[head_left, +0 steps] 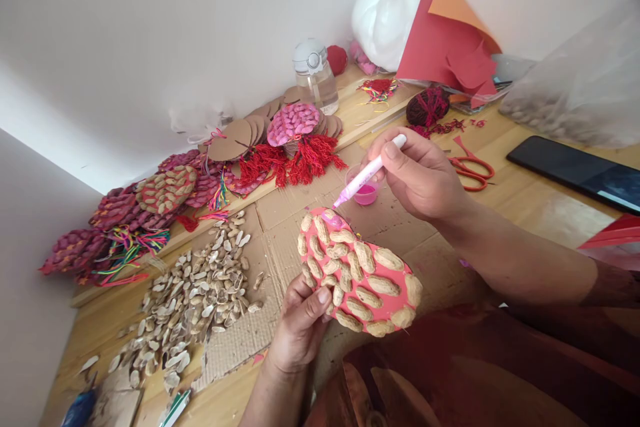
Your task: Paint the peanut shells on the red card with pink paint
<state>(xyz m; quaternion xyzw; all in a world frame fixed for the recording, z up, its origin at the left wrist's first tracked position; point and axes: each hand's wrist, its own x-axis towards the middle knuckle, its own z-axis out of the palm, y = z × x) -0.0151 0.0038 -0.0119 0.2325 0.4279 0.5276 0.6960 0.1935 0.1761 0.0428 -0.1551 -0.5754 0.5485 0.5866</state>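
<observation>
My left hand (303, 320) grips the lower left edge of a red gourd-shaped card (379, 305) covered in peanut shells, thumb on top. Between the fingers of my right hand (417, 177) is a white paint marker (367, 175), its pink tip at the card's upper end. One shell (331, 218) there is coloured pink; the others in view on the card are plain tan. Behind the marker, a small clear cup (365, 195) of bright pink liquid stands on the cardboard.
Loose peanut shells (195, 293) are heaped at left. Finished pink pieces (293, 123) with tassels line the back, near a water bottle (317, 77). Orange-handled scissors (473, 170) and a phone (580, 170) lie at right. Red paper (430, 47) leans by the wall.
</observation>
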